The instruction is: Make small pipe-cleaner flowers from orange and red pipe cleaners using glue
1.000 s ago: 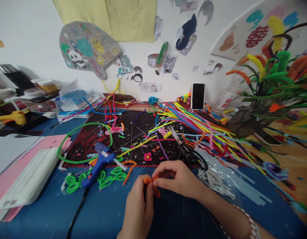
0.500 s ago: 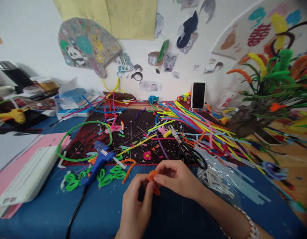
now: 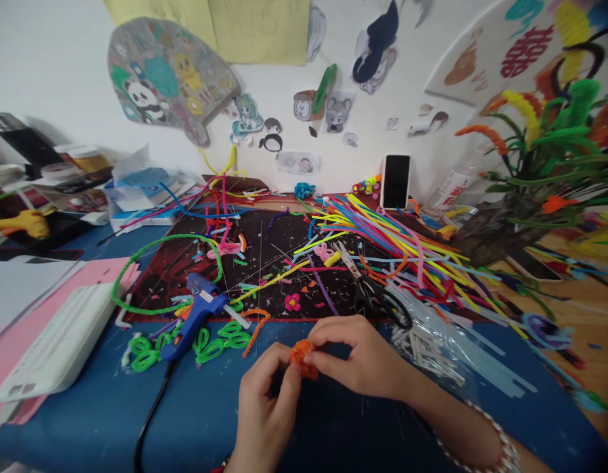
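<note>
Between my two hands, low in the middle of the head view, is a small orange pipe cleaner (image 3: 303,358), bent into a compact looped shape. My left hand (image 3: 269,394) pinches its left side between thumb and forefinger. From the right, my right hand (image 3: 358,358) pinches its upper right edge; the fingers hide part of it. Just beyond the hands lie a pink pipe-cleaner flower (image 3: 293,302) and black-handled scissors (image 3: 383,303). A blue glue gun (image 3: 198,312) rests to the left, next to green looped pipe cleaners (image 3: 220,343) and a bent orange strip (image 3: 257,328).
A bundle of coloured pipe cleaners (image 3: 383,230) spreads over the dark mat (image 3: 264,263). A green ring (image 3: 117,282) lies left, near a white power strip (image 3: 62,341). The glue gun's black cord (image 3: 151,414) runs toward me. Glue sticks in a plastic bag (image 3: 461,348) lie right.
The orange pipe cleaner has turned between my fingers and more of its looped face shows. Both hands keep their pinch. The camera view has shifted slightly.
</note>
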A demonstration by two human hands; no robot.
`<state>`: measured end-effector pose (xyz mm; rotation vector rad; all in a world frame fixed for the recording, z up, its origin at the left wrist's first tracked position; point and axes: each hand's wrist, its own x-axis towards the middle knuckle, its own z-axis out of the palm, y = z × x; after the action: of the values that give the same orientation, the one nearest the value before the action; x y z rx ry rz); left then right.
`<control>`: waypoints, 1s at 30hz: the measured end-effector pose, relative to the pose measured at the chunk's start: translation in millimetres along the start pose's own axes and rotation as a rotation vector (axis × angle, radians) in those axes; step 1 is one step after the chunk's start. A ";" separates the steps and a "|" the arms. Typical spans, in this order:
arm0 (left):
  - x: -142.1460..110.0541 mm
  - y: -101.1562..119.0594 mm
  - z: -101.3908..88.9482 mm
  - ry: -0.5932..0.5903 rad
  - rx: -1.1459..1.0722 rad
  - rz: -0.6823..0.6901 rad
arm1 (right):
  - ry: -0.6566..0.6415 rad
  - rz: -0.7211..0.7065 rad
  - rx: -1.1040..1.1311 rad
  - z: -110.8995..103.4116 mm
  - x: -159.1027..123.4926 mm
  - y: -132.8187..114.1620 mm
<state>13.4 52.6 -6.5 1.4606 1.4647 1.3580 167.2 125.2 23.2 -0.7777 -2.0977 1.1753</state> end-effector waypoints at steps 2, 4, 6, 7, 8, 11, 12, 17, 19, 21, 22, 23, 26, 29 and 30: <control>-0.6 -0.9 -1.9 0.028 -0.010 -0.017 | 0.037 -0.117 -0.056 3.5 -0.7 -1.6; -1.0 -1.8 -3.1 0.067 -0.038 -0.061 | 0.099 -0.226 -0.125 7.8 -1.8 -2.9; -1.2 -2.2 -3.0 0.114 -0.064 -0.088 | 0.144 -0.300 -0.191 12.5 -3.0 -3.2; -1.3 -2.2 -2.5 0.134 -0.074 -0.086 | 0.159 -0.321 -0.214 14.8 -3.5 -3.0; -1.6 -2.0 -1.9 0.151 -0.082 -0.079 | 0.174 -0.338 -0.230 17.0 -3.9 -2.5; -2.8 -1.2 -0.2 0.202 -0.102 -0.046 | 0.221 -0.380 -0.257 22.6 -4.8 0.3; -3.2 -0.9 0.3 0.218 -0.107 -0.039 | 0.235 -0.396 -0.263 24.0 -5.2 1.5; -3.1 -0.9 0.9 0.304 -0.096 0.007 | 0.226 -0.452 -0.262 27.8 -8.5 5.5; -2.1 -0.6 0.6 0.331 -0.086 0.019 | 0.241 -0.444 -0.263 28.1 -9.3 5.5; -1.4 0.5 0.1 0.314 -0.091 0.013 | 0.279 -0.430 -0.270 27.4 -9.4 5.4; -1.2 1.2 0.0 0.293 -0.097 0.004 | 0.297 -0.429 -0.273 26.6 -9.2 5.5; -1.0 1.9 -0.1 0.265 -0.104 -0.008 | 0.307 -0.431 -0.276 25.4 -8.9 5.8; -0.3 2.7 -0.2 0.208 -0.141 -0.062 | 0.308 -0.445 -0.274 20.7 -7.5 7.3; 1.4 0.5 -0.4 0.222 -0.229 -0.143 | 0.295 -0.463 -0.275 16.3 -5.9 9.1; 2.0 -0.8 -0.6 0.221 -0.263 -0.172 | 0.290 -0.474 -0.282 15.4 -5.5 9.6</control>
<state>12.2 54.5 -6.6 1.0221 1.4441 1.5738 161.3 117.3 7.0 -0.4914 -2.0640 0.4913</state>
